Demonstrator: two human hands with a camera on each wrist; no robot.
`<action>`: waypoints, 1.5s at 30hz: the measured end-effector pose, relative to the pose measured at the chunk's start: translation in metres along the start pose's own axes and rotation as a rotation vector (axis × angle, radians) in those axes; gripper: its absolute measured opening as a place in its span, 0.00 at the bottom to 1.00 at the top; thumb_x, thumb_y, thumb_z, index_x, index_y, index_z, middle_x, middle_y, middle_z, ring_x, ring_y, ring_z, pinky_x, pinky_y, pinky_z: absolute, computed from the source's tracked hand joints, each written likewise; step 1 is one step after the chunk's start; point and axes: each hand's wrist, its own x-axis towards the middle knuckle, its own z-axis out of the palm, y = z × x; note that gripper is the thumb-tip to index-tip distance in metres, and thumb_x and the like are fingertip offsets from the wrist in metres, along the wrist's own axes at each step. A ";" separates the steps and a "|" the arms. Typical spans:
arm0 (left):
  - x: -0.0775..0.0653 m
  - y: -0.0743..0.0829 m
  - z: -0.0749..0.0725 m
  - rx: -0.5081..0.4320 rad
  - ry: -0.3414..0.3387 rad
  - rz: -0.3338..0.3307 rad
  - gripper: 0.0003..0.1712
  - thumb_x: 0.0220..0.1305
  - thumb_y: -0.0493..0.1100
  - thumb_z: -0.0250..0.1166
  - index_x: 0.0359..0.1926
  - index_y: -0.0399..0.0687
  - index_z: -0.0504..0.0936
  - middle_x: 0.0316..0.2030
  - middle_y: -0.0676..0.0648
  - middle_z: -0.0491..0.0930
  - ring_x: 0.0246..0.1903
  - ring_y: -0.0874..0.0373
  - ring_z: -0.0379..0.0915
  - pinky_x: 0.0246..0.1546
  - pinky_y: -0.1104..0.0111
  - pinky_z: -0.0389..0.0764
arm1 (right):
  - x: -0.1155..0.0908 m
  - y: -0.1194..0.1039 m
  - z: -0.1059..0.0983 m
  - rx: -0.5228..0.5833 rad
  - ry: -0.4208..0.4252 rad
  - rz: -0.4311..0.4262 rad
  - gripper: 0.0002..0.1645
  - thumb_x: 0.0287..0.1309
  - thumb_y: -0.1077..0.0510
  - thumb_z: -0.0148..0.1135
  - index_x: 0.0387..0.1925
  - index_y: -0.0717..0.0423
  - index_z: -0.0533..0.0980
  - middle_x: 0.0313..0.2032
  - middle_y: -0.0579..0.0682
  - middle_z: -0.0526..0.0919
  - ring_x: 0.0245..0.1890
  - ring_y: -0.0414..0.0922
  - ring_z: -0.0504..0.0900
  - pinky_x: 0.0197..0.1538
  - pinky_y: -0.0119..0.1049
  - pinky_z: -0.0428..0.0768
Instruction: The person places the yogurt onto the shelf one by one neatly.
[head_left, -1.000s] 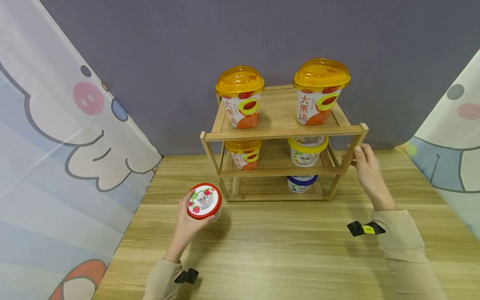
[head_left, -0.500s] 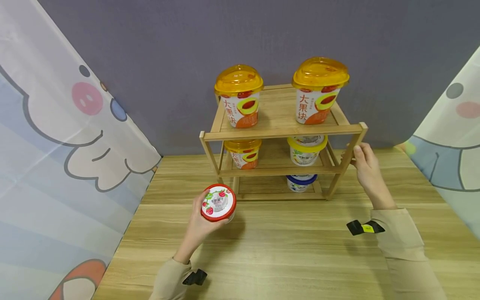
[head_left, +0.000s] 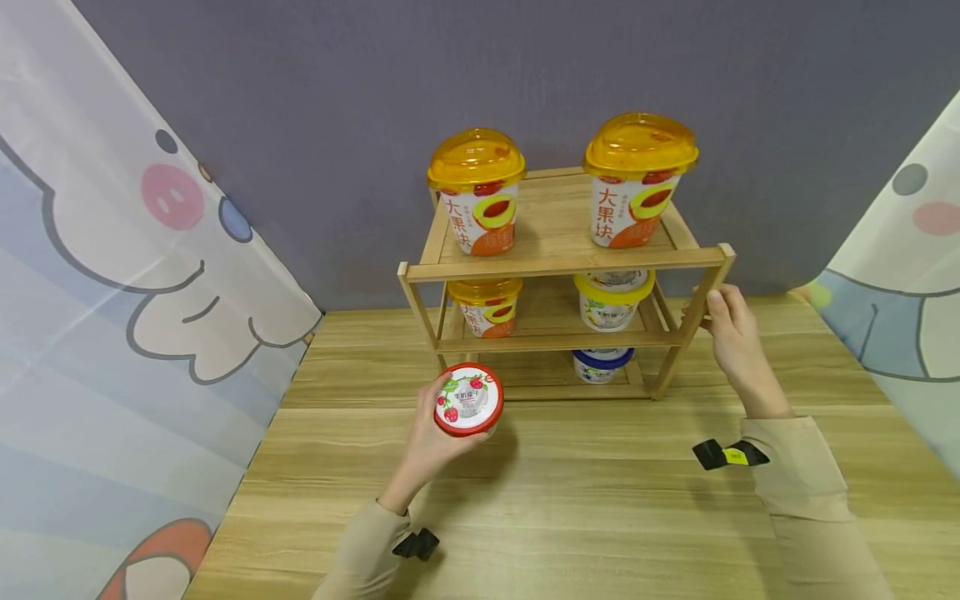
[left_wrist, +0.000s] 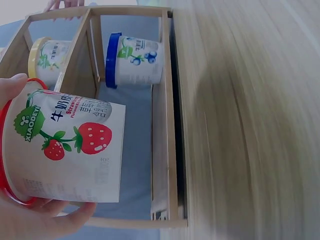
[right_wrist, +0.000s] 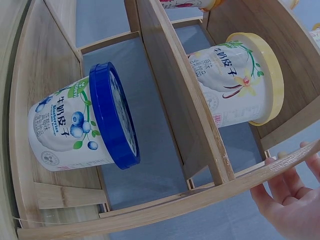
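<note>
My left hand (head_left: 429,443) holds a tub with a red lid (head_left: 469,402) and a strawberry print. Thumb and fingers go round its rim, and it hangs above the table just in front of the rack's lower left. In the left wrist view the strawberry tub (left_wrist: 75,145) lies sideways across the picture, with the rack's bottom tier behind it. At the wooden rack (head_left: 570,268), my right hand (head_left: 735,346) grips the right front post, its fingers partly hidden behind it. On the bottom tier stands a blue-lidded blueberry tub (right_wrist: 75,122), at the right side.
Two orange-lidded cups, the left cup (head_left: 480,200) and the right cup (head_left: 636,187), stand on the top tier. The middle tier bears another orange-lidded cup (head_left: 487,310) and a yellow-lidded tub (head_left: 611,310). A wood-grain table (head_left: 570,492) lies under everything, with a grey backdrop behind.
My left hand has carried the strawberry tub to the right and slightly toward the rack, so the lid now overlaps the bottom tier's front left. My right hand stays on the post.
</note>
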 end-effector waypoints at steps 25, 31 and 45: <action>0.040 -0.014 0.034 0.014 -0.042 -0.017 0.51 0.33 0.44 0.76 0.60 0.49 0.60 0.52 0.42 0.61 0.50 0.49 0.61 0.49 0.54 0.68 | 0.000 0.002 0.000 -0.012 0.006 -0.009 0.16 0.66 0.55 0.37 0.46 0.60 0.66 0.35 0.46 0.71 0.34 0.35 0.73 0.40 0.19 0.72; 0.051 -0.019 0.038 0.016 -0.047 -0.027 0.49 0.35 0.44 0.76 0.59 0.43 0.60 0.51 0.40 0.60 0.49 0.47 0.63 0.50 0.55 0.69 | 0.000 0.002 0.000 0.021 0.006 -0.014 0.14 0.66 0.56 0.37 0.45 0.57 0.67 0.35 0.47 0.71 0.35 0.35 0.73 0.40 0.18 0.72; 0.078 -0.031 0.044 -0.057 -0.092 0.054 0.38 0.37 0.41 0.75 0.52 0.39 0.69 0.45 0.41 0.73 0.44 0.50 0.70 0.46 0.59 0.72 | 0.001 0.004 -0.001 0.029 0.003 -0.001 0.12 0.66 0.56 0.37 0.45 0.53 0.66 0.36 0.45 0.70 0.36 0.35 0.73 0.40 0.17 0.71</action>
